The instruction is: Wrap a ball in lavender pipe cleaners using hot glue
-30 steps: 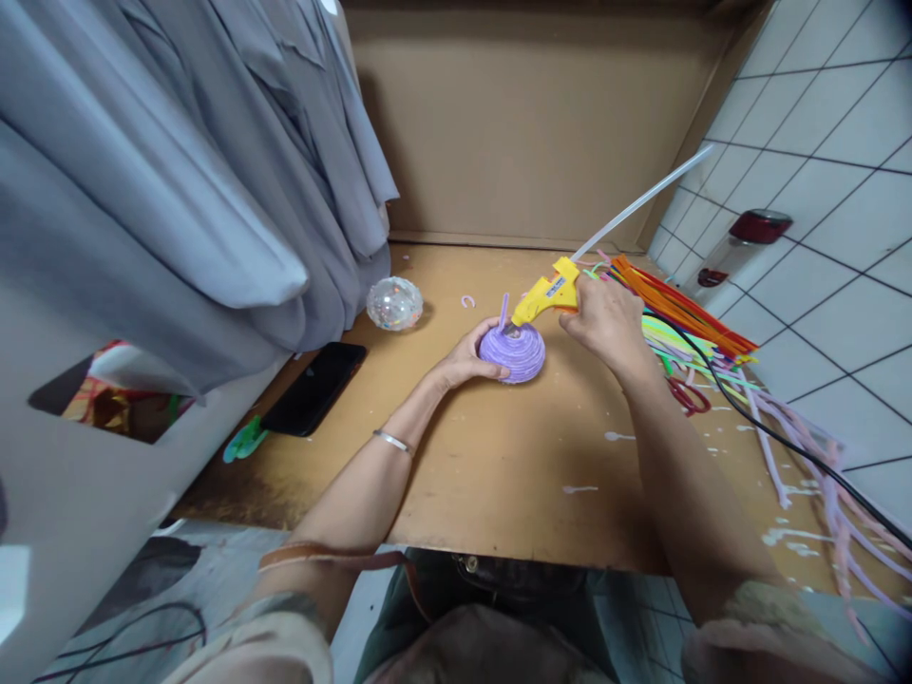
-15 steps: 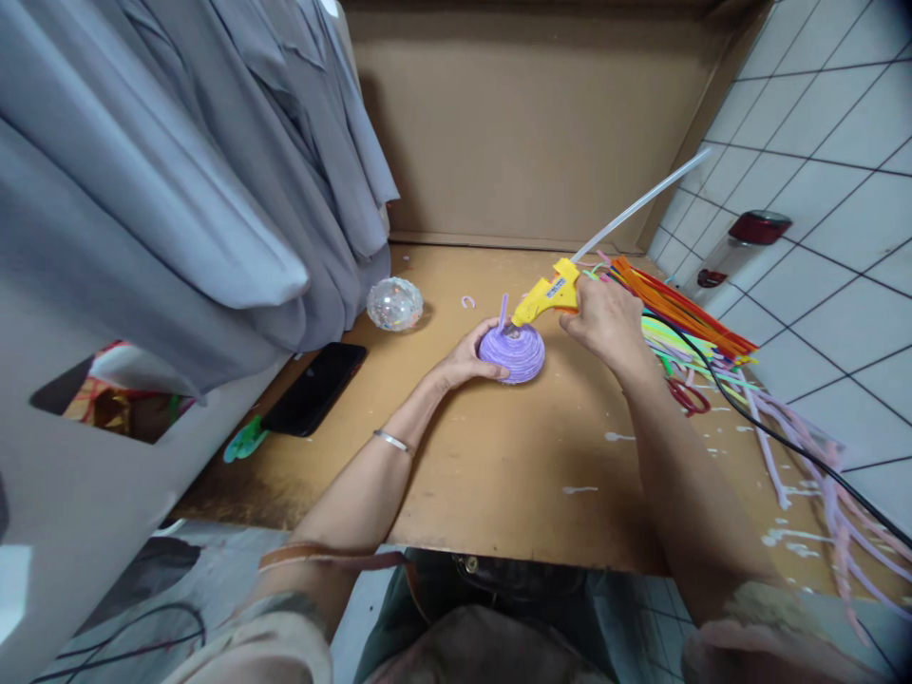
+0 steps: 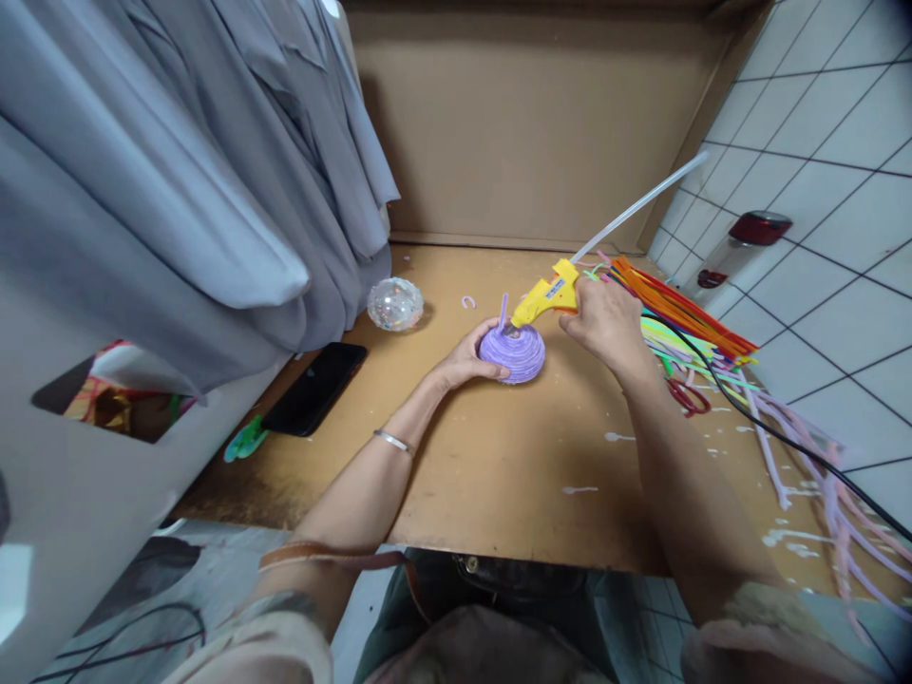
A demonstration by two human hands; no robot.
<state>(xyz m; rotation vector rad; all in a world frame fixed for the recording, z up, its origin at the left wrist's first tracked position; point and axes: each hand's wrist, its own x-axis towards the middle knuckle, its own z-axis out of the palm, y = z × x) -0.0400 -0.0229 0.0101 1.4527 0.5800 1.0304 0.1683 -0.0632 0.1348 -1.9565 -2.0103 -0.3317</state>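
Note:
My left hand [image 3: 471,358] grips the left side of a round ball wrapped in purple pipe cleaner [image 3: 514,357], thumb across its front. A short purple end stands up from its top. In my right hand [image 3: 605,315] is a yellow hot glue gun [image 3: 547,294], its nozzle tilted down at the top of the ball. Whether the tip touches the ball I cannot tell. A long clear glue stick [image 3: 641,205] sticks out of the gun's back, up to the right. My fingers hide the gun's handle.
A clear ball [image 3: 395,305] and a black phone [image 3: 314,389] lie left, near a green clip-like item [image 3: 246,440]. On the right are orange pipe cleaners [image 3: 688,309], red-handled scissors [image 3: 688,397], a black cable [image 3: 759,418] and a bottle [image 3: 741,249]. Grey cloth [image 3: 285,171] hangs at left.

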